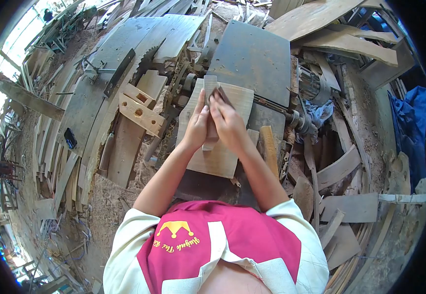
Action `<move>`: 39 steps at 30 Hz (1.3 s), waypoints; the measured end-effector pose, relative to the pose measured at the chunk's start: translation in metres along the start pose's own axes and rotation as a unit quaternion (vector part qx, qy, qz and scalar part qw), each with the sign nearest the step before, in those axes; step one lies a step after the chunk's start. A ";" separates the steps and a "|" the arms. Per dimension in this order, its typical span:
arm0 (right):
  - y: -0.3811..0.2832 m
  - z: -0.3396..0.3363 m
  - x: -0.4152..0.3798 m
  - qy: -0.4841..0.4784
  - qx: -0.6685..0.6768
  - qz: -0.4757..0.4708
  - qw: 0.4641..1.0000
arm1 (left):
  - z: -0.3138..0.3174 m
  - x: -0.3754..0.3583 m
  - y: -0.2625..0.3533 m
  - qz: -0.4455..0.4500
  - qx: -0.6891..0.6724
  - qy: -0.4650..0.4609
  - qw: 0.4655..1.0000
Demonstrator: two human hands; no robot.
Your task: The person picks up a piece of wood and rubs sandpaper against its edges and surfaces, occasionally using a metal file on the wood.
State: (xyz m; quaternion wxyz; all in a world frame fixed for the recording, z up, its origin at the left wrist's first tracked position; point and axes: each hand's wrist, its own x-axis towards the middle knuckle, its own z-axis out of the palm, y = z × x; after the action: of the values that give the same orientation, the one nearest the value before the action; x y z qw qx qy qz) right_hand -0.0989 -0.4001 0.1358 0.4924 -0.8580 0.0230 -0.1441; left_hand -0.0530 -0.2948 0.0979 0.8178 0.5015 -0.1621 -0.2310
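Observation:
A narrow pale wooden piece (210, 82) lies lengthwise on a wide light board (223, 161), its ends showing beyond my hands. My left hand (197, 126) holds the piece along its left side, fingers straight and together, thumb on top. On top of it, my right hand (227, 121) presses a brown sheet that looks like sandpaper (225, 99), which sticks out past the fingertips. Between the palms the wooden piece is partly hidden.
Behind the board is a flat metal machine table (252, 59). At the left stand a toothed saw blade (147, 63) and a wooden block with holes (140, 112). A phone-like dark object (70, 138) lies farther left. A motor (313, 83) and scrap boards (340, 166) are at the right.

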 end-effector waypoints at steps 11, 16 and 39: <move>0.018 0.010 0.044 0.045 -0.027 -0.007 0.999 | 0.001 0.001 0.004 0.011 0.081 0.006 0.997; -0.015 0.003 -0.035 0.008 -0.012 0.009 1.000 | -0.005 0.003 -0.004 0.060 0.133 0.013 0.989; 0.007 0.010 0.002 0.037 -0.031 0.009 0.999 | -0.006 0.006 -0.005 0.026 0.051 -0.008 0.998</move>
State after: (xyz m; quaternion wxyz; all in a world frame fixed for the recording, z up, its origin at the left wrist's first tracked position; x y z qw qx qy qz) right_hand -0.0936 -0.3956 0.1252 0.4652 -0.8669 0.0535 -0.1711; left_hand -0.0460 -0.2950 0.0908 0.7953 0.5365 -0.1933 -0.2054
